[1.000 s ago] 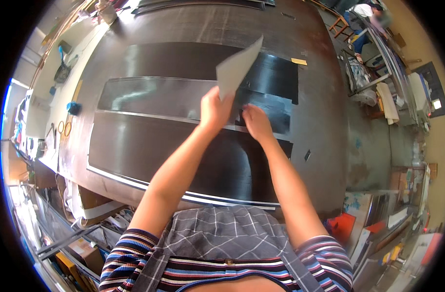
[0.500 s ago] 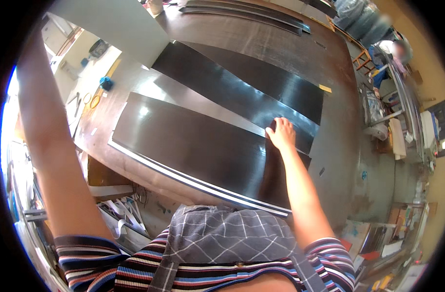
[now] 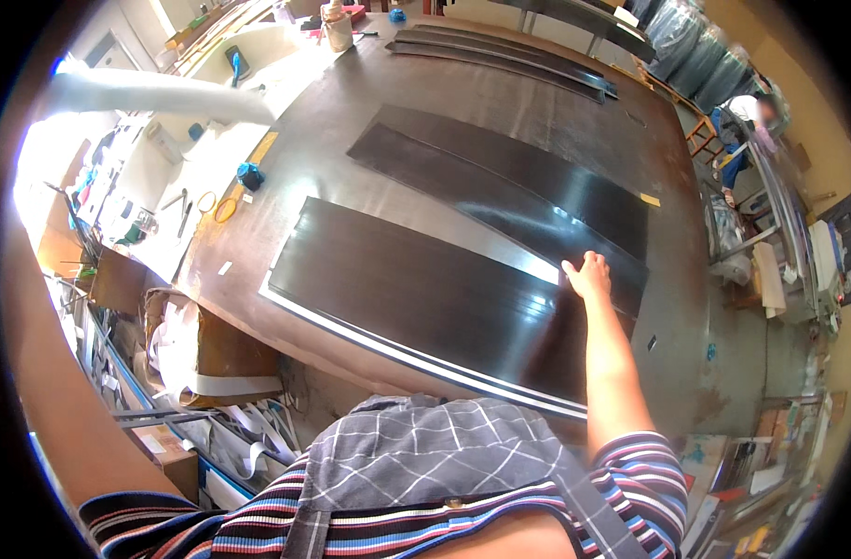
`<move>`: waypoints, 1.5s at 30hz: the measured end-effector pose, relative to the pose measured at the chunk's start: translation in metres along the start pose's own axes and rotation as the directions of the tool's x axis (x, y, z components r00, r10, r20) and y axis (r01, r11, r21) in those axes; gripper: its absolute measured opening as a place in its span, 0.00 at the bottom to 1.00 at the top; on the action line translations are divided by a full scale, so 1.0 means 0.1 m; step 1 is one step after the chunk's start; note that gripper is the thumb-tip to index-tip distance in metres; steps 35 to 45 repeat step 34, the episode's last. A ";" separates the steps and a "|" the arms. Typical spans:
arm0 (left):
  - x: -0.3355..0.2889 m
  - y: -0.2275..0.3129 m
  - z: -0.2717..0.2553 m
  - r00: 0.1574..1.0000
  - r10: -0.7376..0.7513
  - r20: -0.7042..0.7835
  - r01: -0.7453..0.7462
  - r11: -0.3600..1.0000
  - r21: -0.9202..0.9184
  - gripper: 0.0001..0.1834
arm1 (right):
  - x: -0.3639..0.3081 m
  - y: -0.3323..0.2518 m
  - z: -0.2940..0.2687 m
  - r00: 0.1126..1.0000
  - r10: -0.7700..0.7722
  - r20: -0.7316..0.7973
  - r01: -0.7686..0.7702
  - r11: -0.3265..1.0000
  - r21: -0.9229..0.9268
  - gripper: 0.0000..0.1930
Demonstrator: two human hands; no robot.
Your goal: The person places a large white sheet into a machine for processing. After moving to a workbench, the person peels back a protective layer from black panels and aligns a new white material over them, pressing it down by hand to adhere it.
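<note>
My right hand [image 3: 589,276] rests with spread, slightly bent fingers over the right end of the dark glossy sheets, at the gap between two of them. The near dark sheet [image 3: 416,289] lies on top of white-edged strips or sheets [image 3: 425,367] that show along its front edge. Beyond it, a second long dark sheet [image 3: 472,196] lies at a slant, partly over another dark sheet [image 3: 528,168]. My left forearm [image 3: 62,401] runs up the left rim, and its hand is out of view. Near that rim hangs a pale sheet-like thing [image 3: 164,97], seen nearly edge-on and blurred.
Yellow-handled scissors [image 3: 224,210] and a blue object [image 3: 249,175] lie on the table's left side. Long dark strips [image 3: 500,58] lie at the far edge, near a jar [image 3: 336,28]. A cardboard box [image 3: 230,359] stands below the left edge. Another person [image 3: 744,116] is at the far right.
The pale sheet has swung away to the left, off the dark sheets, and my left arm has moved outward. My right hand keeps its place on the dark sheets while the view shifts.
</note>
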State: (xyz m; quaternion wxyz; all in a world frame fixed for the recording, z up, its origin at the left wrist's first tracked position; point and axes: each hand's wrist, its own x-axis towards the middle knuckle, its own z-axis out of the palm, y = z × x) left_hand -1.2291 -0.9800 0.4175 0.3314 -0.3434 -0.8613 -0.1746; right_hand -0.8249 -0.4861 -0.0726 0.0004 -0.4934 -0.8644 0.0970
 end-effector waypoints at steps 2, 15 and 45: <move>-0.14 0.08 0.04 0.998 0.005 0.070 -0.002 0.999 -0.038 0.17 | 0.10 0.01 -0.14 0.992 0.070 0.101 -0.065 0.996 -0.055 0.38; -0.71 2.08 1.38 0.648 0.720 0.247 -0.286 0.530 -0.798 0.18 | -0.74 -2.10 -1.62 0.578 -0.698 -0.423 0.040 -0.493 0.869 0.34; -3.97 2.17 3.10 0.616 0.204 0.761 0.275 -0.961 0.035 0.24 | -1.99 1.23 -0.68 0.959 0.102 0.265 -0.131 -0.670 0.731 0.26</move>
